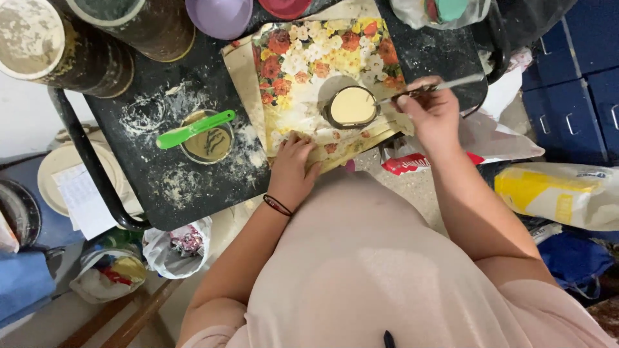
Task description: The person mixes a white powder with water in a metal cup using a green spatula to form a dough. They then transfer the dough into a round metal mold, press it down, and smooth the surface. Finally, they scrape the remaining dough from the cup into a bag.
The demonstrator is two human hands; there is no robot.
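Metal spatula (pixel 445 84) gripped in right hand (pixel 431 111), smoothing round cream-filled dish (pixel 351 106), left hand (pixel 291 169) flat on floral sheet (pixel 303 58)

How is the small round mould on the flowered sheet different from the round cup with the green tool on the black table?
The round mould is filled level with pale cream material; the round cup holds a darker, brownish-yellow mix.
The mould sits on the flowered sheet; the cup stands on the bare, powder-dusted black table.
A green tool lies across the cup; the right hand holds a thin metal tool at the mould's edge.
Both are round and open.
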